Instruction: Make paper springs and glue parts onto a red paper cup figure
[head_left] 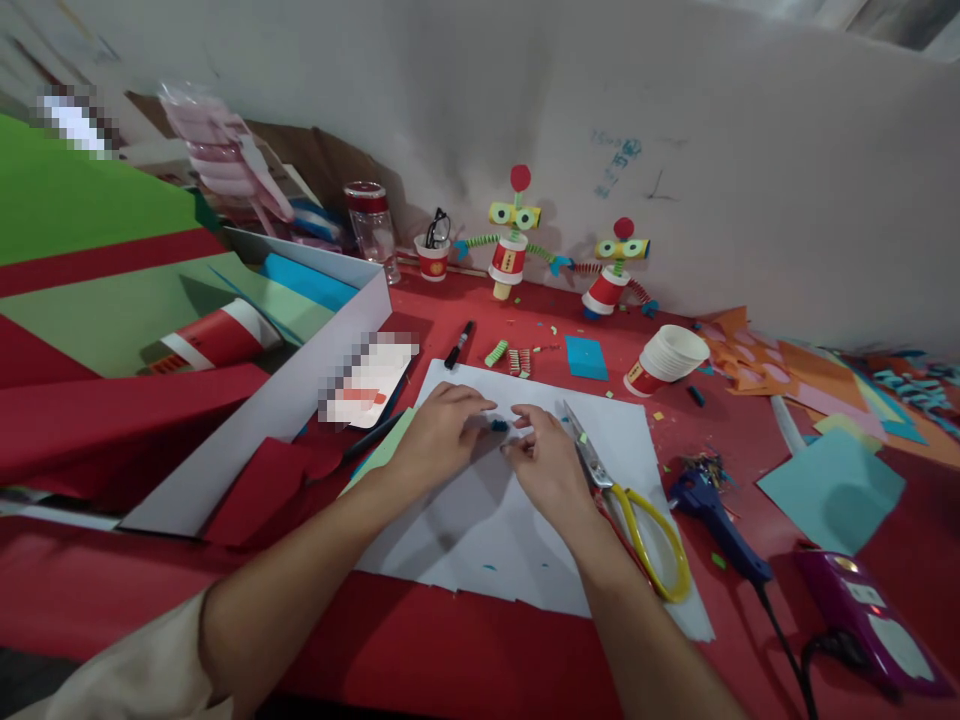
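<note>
A small dark-blue piece (499,426), too small to name, lies between my two hands over the white paper sheet (480,530). My left hand (451,425) is just left of it, index finger stretched out and thumb apart. From the right, my right hand (541,448) faces it with bent, parted fingers. I see nothing clearly gripped in either hand; whether the left thumb touches the blue piece I cannot tell. Scissors with yellow handles (637,520) lie part-open beside my right hand. Beyond the sheet are a black marker (460,345), folded paper strips (517,361) and a blue paper square (586,357).
Two paper-cup figures (508,260) stand by the wall, near a cup with glasses (433,262) and a glass bottle (373,230). Stacked paper cups (666,358), a blue glue gun (716,515) and a purple power strip (874,620) are right. A white-sided box (300,400) stands left.
</note>
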